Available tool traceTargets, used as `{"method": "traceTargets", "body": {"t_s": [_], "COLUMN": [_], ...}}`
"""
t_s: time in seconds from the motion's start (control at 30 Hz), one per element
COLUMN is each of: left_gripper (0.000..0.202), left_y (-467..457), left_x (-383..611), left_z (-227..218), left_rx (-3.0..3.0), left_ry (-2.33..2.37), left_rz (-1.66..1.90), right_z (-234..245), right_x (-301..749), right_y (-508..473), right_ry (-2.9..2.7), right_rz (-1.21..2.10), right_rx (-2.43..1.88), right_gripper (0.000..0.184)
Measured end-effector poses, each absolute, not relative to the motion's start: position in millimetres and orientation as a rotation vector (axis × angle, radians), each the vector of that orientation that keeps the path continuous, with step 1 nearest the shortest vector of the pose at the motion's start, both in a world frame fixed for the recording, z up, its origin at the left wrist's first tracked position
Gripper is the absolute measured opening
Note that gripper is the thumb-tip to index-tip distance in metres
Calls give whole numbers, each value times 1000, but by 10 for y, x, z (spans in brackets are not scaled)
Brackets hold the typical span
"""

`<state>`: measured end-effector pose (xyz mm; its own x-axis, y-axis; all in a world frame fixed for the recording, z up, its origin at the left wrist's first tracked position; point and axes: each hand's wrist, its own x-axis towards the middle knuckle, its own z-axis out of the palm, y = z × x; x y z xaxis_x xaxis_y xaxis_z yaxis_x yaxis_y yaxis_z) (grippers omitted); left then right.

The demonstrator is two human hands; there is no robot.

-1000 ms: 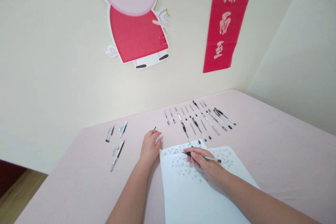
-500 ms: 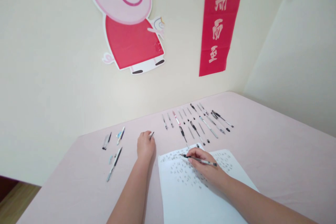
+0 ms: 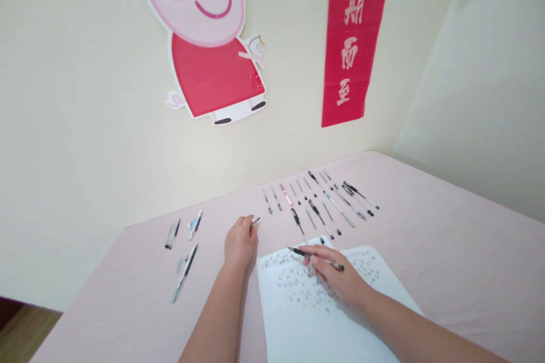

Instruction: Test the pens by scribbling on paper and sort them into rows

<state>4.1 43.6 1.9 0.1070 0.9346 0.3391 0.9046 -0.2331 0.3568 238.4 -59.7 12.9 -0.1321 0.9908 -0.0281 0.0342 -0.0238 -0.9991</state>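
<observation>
A black-gripped pen point(image 3: 326, 262) with a clear barrel is pinched in my right hand point(image 3: 340, 278). Its tip points left, over the upper part of a white sheet point(image 3: 293, 332) with many small dark handwritten marks; whether it touches the paper I cannot tell. My left hand point(image 3: 240, 241) rests on the table left of the sheet, fingers closed on a thin dark-tipped piece point(image 3: 255, 222). Most of that piece is hidden in the fingers. Just beyond the sheet lies a pen with a black cap point(image 3: 296, 218).
Several pens and refills lie in rows at the back, among them a pink pen point(image 3: 286, 194) and a light blue pen point(image 3: 339, 209). At left are a white-and-black pen point(image 3: 185, 273) and a blue-and-white pen point(image 3: 196, 224). The pink table point(image 3: 460, 261) meets a wall.
My right hand has shifted slightly left with its pen. The left hand has turned a little, and the piece in it now points more to the right. The view has tilted up slightly.
</observation>
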Motion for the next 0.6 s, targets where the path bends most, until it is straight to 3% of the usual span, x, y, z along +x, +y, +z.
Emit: {"method": "traceTargets", "body": {"t_s": [0.17,0.33,0.6], "left_gripper": [30,27,22], "left_y": [390,323,264], "left_x": [149,292,398], "left_z": [31,91,134], "left_rx": [2244,2207,2246], "left_ry": [1497,1275,1177], "left_rz": [1004,1001,860], "right_z": [125,117,117], "right_x": [2371,2398,2409], "right_y": [-575,-537,-528], "right_ry": [-1232,-1201,-1175], "right_rz": [1300,1230,1210], "right_rx": [-1176,-1205,-1193], "right_gripper": [35,27,45]}}
